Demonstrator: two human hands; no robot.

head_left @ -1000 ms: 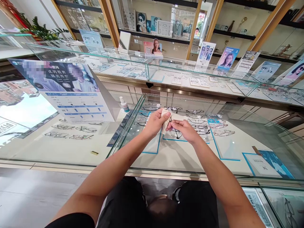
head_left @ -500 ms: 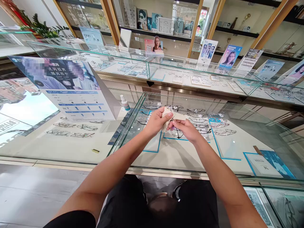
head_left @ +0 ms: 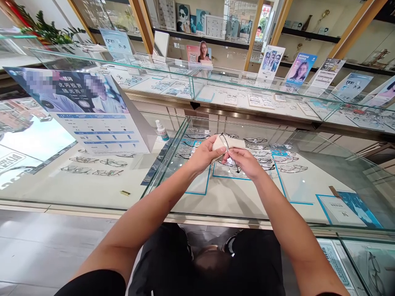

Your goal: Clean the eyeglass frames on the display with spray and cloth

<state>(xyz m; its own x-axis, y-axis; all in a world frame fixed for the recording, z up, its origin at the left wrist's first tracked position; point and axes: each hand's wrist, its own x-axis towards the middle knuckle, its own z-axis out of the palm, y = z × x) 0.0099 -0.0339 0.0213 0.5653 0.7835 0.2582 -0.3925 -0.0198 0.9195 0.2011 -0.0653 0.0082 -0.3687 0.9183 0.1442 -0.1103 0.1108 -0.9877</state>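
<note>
Above the glass display counter (head_left: 228, 201), my two hands meet around a cream cleaning cloth (head_left: 237, 143) and a pair of dark-rimmed eyeglasses (head_left: 225, 140). My left hand (head_left: 202, 157) is closed, its thumb pressing the cloth against the glasses. Fingers of my right hand (head_left: 247, 163) pinch the glasses from the other side, close to the left fingertips. A dark temple seems to hang down below the right fingers. Most of the frame is hidden by the cloth and fingers.
Rows of eyeglasses (head_left: 293, 168) lie under the counter glass. To the left stand a white spray bottle (head_left: 162, 131) and a large folded sign (head_left: 101, 135). A small gold piece (head_left: 125, 193) lies near the front. Another glass showcase (head_left: 193, 92) runs behind.
The cloth has opened out upward between my hands, and more of the dark glasses frame shows across it. My hands stay together in nearly the same place.
</note>
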